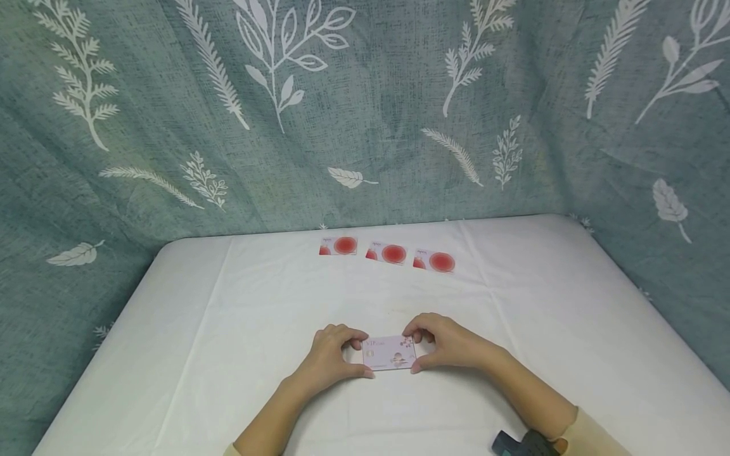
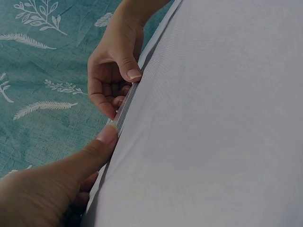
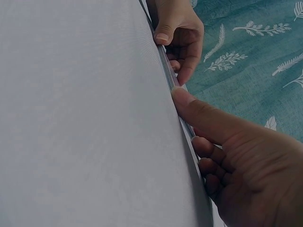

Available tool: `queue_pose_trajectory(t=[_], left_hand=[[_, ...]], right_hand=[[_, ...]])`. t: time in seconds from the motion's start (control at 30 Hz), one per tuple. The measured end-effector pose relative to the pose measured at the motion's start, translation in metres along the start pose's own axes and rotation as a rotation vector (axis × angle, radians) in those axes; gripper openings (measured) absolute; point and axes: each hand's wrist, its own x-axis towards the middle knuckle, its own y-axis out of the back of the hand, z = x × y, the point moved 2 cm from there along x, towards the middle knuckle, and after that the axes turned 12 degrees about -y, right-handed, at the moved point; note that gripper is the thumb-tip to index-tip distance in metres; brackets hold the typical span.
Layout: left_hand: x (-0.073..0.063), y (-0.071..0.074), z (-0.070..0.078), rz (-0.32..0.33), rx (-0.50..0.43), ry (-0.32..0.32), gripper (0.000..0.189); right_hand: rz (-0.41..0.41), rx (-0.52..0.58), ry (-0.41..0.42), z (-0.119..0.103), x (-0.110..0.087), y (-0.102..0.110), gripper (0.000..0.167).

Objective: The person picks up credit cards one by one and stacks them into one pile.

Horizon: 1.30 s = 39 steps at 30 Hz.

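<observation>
A small stack of pale pink cards (image 1: pixel 390 353), its top card printed "VIP" with flowers, lies near the front middle of the white table. My left hand (image 1: pixel 332 356) pinches its left end, thumb at the near corner and index finger at the far one. At the right end, my right hand (image 1: pixel 453 342) holds the stack the same way. Both wrist views show the layered card edges (image 2: pixel 124 112) low over the cloth, between the thumbs. The other fingers curl in behind the ends.
Three cards with red discs lie in a slanting row toward the back: a left card (image 1: pixel 338 246), a middle card (image 1: pixel 386 253) and a right card (image 1: pixel 435 261). Behind the white-covered table (image 1: pixel 274 285) hangs a green leaf-patterned curtain (image 1: pixel 388 145). A dark device (image 1: pixel 525 443) sits by the right wrist.
</observation>
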Motion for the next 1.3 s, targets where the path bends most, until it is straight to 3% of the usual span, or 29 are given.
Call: queue_pose_trajectory(t=[0.73, 1.03, 1.3], left_hand=[[0.0006, 0.0015, 0.0040, -0.002, -0.003, 0.006, 0.062], [0.0009, 0.0020, 0.0001, -0.016, -0.042, -0.001, 0.063], [-0.0009, 0.0015, -0.0030, -0.011, -0.083, 0.030, 0.065]], right_hand=[[-0.007, 0.013, -0.047, -0.0007, -0.0008, 0.0004, 0.053], [-0.011, 0.011, -0.032, 0.0014, -0.0016, 0.0023, 0.054], [-0.016, 0.038, -0.035, 0.0014, -0.0018, 0.0032, 0.058]])
